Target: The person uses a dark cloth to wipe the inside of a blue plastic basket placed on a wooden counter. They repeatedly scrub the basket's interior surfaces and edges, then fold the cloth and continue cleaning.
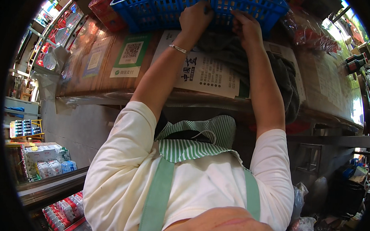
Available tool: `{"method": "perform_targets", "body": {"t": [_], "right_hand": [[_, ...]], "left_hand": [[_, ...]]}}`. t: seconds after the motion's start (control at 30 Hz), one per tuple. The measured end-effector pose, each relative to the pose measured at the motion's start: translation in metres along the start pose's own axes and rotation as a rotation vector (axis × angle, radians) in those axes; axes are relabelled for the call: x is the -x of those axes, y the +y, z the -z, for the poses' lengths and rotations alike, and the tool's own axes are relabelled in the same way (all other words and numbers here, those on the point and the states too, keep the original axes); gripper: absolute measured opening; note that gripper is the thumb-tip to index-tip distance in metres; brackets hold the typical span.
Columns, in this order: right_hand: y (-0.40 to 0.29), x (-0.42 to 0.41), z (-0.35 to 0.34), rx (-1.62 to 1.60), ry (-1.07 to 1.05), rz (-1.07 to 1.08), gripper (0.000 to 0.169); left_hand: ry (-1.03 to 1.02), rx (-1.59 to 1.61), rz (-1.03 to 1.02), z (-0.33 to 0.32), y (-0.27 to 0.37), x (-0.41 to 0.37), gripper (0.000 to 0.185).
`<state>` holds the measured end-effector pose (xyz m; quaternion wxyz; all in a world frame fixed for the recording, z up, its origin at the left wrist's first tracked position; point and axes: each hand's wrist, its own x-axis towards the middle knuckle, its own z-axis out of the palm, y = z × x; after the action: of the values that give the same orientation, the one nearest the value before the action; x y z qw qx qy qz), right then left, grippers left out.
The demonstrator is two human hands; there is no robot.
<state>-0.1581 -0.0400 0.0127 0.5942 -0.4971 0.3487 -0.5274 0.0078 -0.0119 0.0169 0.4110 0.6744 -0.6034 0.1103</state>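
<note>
A blue plastic basket (pixel 139 17) with slotted walls stands on the counter at the top of the view. My left hand (pixel 196 18) is bent at its near wall, the fingers curled and partly hidden. A thin bracelet (pixel 178 48) circles that wrist. To its right, my right hand (pixel 247 27) has its fingers bent towards the same wall. Whether either hand grips the basket or something small in front of it is not clear. Below my right hand and forearm lies a crumpled dark grey cloth (pixel 285 79), partly over a printed sheet (pixel 217 76).
A wooden counter (pixel 102 87) under clear plastic carries a green card with a printed code (pixel 132 56). Left of the basket is a red box (pixel 107 10); plastic-wrapped red packs (pixel 312 34) lie to its right. A stool (pixel 308 155) stands beyond the counter's near edge.
</note>
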Motion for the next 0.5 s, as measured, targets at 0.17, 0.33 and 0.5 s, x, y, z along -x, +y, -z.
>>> {"method": "perform_targets", "body": {"t": [0.17,0.33,0.5], "right_hand": [[0.006,-0.001,0.003,0.036,-0.010,0.059,0.022],[0.008,-0.001,0.002,0.066,-0.030,0.065,0.021],[0.007,0.004,-0.004,0.146,-0.014,0.026,0.020]], "left_hand": [[-0.001,0.042,-0.115,-0.004,-0.012,0.005,0.023],[0.040,-0.052,-0.251,-0.002,-0.009,0.011,0.019],[-0.074,-0.213,-0.367,-0.001,-0.020,-0.003,0.017]]}}
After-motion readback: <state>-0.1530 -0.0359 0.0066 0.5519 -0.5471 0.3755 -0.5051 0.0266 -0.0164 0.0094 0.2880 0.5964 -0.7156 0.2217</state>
